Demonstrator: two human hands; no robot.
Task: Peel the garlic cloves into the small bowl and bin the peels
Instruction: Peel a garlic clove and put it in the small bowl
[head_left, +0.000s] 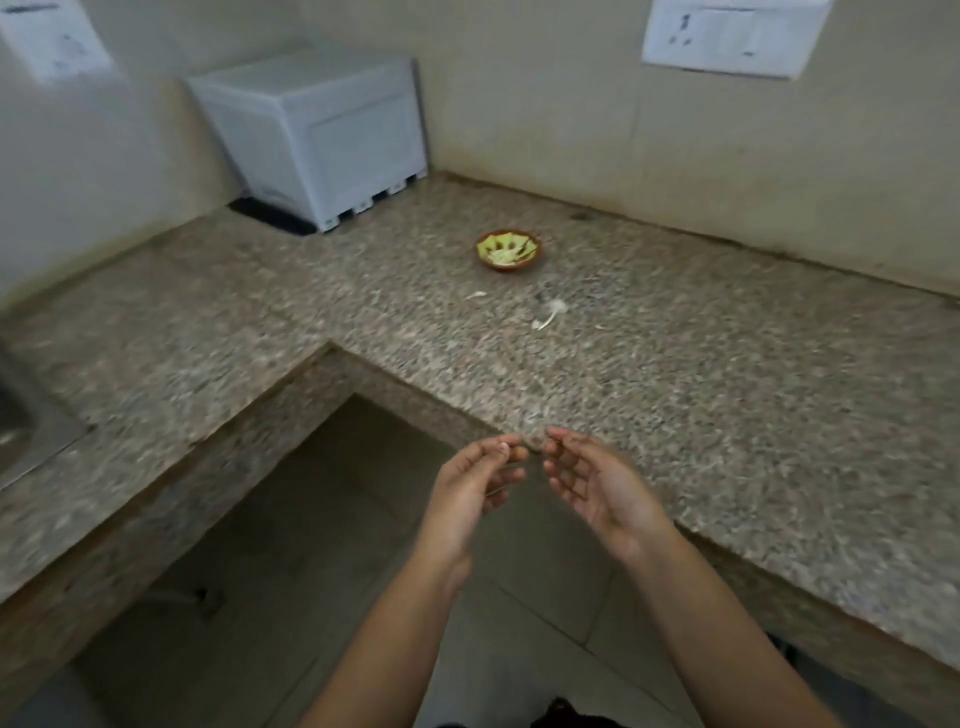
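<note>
A small brown bowl (509, 250) with a yellow-green inside stands on the granite counter (675, 395), far from my hands. Between it and me lie a few pale garlic pieces or peels (550, 312) and one thin peel (475, 295). My left hand (475, 488) and my right hand (592, 480) hover side by side at the counter's inner corner edge, palms facing each other, fingers loosely curled. Nothing is visibly held in either hand; the frame is blurred.
A white plastic box (322, 135) stands in the back corner of the L-shaped counter. A steel sink edge (26, 426) shows at far left. A switch plate (727, 36) hangs on the wall. Floor tiles (311, 571) lie below my arms.
</note>
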